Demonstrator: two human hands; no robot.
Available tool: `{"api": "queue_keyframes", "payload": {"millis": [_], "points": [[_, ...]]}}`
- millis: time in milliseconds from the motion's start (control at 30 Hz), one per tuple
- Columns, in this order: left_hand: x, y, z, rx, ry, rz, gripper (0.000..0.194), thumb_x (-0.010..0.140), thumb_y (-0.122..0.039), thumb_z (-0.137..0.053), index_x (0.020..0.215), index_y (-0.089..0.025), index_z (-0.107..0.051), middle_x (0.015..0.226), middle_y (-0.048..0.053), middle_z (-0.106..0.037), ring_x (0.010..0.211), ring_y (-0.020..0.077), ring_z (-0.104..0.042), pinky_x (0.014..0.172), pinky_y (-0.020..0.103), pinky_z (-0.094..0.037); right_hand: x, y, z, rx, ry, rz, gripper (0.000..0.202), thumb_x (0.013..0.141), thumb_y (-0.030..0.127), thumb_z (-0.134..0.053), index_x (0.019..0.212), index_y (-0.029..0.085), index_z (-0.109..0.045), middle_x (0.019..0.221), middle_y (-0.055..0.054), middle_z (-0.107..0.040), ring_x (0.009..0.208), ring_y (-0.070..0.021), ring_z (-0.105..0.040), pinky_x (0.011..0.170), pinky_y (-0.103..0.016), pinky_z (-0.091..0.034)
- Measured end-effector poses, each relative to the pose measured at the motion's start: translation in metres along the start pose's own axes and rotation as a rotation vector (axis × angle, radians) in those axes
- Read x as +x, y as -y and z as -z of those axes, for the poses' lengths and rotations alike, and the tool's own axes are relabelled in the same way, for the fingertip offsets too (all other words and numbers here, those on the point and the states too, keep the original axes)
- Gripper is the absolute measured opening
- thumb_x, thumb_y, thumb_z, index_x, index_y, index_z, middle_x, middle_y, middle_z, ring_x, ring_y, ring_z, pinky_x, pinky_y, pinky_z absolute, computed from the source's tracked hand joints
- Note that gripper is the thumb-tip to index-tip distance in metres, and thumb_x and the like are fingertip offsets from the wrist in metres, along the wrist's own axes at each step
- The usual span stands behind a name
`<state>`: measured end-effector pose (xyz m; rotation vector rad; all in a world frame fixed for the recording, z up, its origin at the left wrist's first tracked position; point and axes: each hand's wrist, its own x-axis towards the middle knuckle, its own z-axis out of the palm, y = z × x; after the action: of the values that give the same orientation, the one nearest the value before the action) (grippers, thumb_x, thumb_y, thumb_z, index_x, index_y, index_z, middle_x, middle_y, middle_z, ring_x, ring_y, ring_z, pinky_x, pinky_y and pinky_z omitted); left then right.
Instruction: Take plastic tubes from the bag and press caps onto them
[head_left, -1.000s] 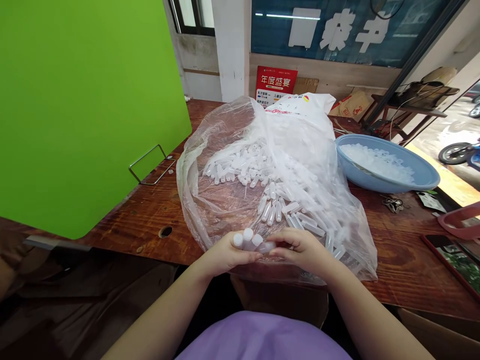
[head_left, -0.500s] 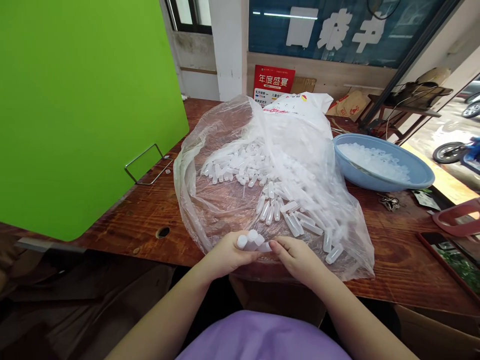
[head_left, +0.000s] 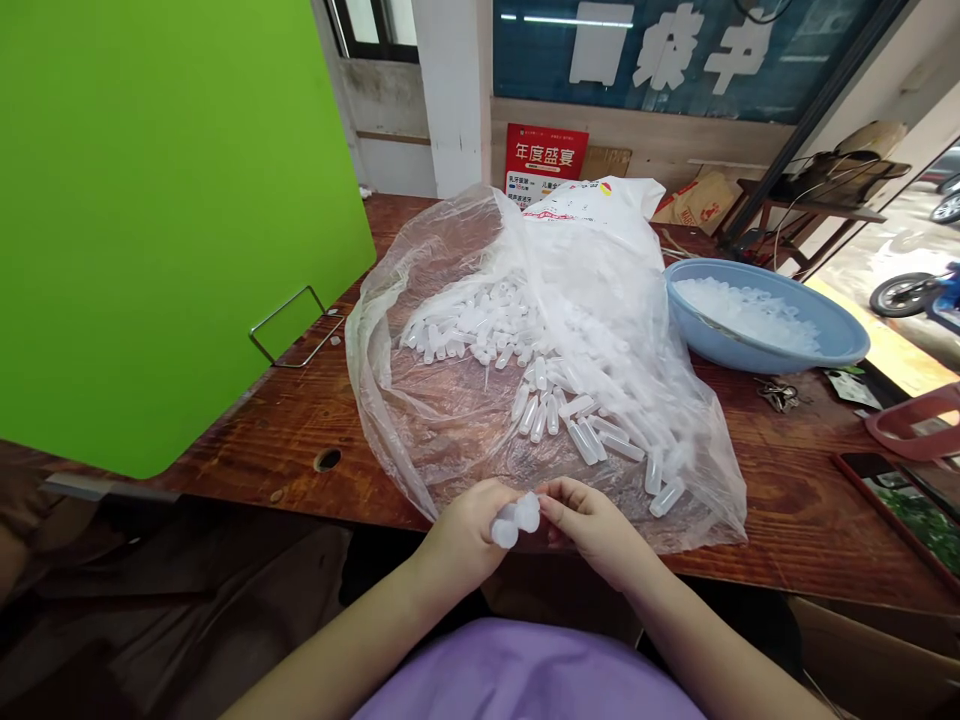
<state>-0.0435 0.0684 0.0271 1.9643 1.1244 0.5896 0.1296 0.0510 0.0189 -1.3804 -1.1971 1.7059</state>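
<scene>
My left hand (head_left: 474, 528) is closed around a few small translucent white plastic tubes (head_left: 505, 531), their round ends turned up toward me. Against the side of this bundle, my right hand (head_left: 589, 520) has its thumb and forefinger pinched at the edge of one tube (head_left: 527, 511). Its other fingers are curled and partly hidden. Both hands are just over the table's front edge, at the mouth of a large clear plastic bag (head_left: 405, 440). Inside the bag lies a heap of similar tubes (head_left: 480, 320), with several loose ones (head_left: 585, 440) nearer me.
A blue basin (head_left: 765, 355) of small translucent pieces stands right on the wooden table (head_left: 300, 420). Keys (head_left: 780, 395), a pink plastic handle (head_left: 915, 425) and a red-edged tray-like object (head_left: 900, 510) lie nearby. A green board (head_left: 180, 220) with a wire stand (head_left: 296, 330) rises at left.
My left hand has turned and dropped slightly, so the tubes now point more toward me. My right fingers have stayed beside them. The view has shifted slightly.
</scene>
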Motion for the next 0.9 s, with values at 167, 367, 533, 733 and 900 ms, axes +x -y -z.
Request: {"api": "queue_keyframes", "payload": {"millis": [167,367,533,733,900], "points": [[-0.016,-0.007,0.013,-0.040,0.076,0.080,0.013,0.072,-0.020,-0.050,0.080,-0.018,-0.060,0.074,0.001,-0.059,0.069,0.0155,-0.053,0.062,0.024,-0.040,-0.004,0.013,0.007,-0.278,0.066,0.144,0.032,0.083,0.046,-0.049,0.092,0.017,-0.059,0.083,-0.003,-0.063,0.069,-0.0138,-0.059,0.066,-0.026,-0.047],[-0.038,0.013,0.005,-0.506,0.608,0.463,0.012,0.061,-0.019,-0.065,0.069,-0.015,-0.057,0.061,-0.006,-0.050,0.054,0.0085,-0.043,0.050,0.020,-0.032,0.030,0.052,0.031,-1.515,-0.120,0.428,0.030,0.087,0.008,-0.039,0.108,0.015,-0.059,0.104,-0.012,-0.059,0.094,-0.0220,-0.056,0.077,-0.031,-0.044],[-0.035,0.045,-0.051,-0.722,0.592,0.669,0.031,0.053,-0.030,-0.076,0.076,-0.016,-0.061,0.072,-0.003,-0.057,0.064,0.0102,-0.054,0.063,0.022,-0.042,0.063,0.063,0.028,-1.660,0.079,0.522,0.025,0.082,0.003,-0.045,0.097,0.011,-0.063,0.101,-0.014,-0.058,0.098,-0.0268,-0.053,0.079,-0.034,-0.041],[-0.012,0.050,-0.096,-0.841,0.578,0.717,0.047,0.062,-0.050,-0.071,0.097,-0.021,-0.060,0.087,0.004,-0.063,0.073,0.0174,-0.062,0.064,0.031,-0.049,0.073,0.055,0.025,-1.724,0.134,0.549,0.028,0.085,0.002,-0.038,0.100,0.008,-0.061,0.102,-0.016,-0.057,0.093,-0.0254,-0.056,0.077,-0.035,-0.042],[-0.008,0.043,-0.083,-0.790,0.531,0.639,0.047,0.074,-0.060,-0.053,0.092,-0.018,-0.064,0.087,0.007,-0.068,0.088,0.0238,-0.062,0.075,0.037,-0.049,0.063,0.057,0.034,-1.680,0.115,0.564,0.027,0.085,0.003,-0.039,0.102,0.010,-0.060,0.103,-0.014,-0.057,0.092,-0.0222,-0.057,0.081,-0.034,-0.041]]}}
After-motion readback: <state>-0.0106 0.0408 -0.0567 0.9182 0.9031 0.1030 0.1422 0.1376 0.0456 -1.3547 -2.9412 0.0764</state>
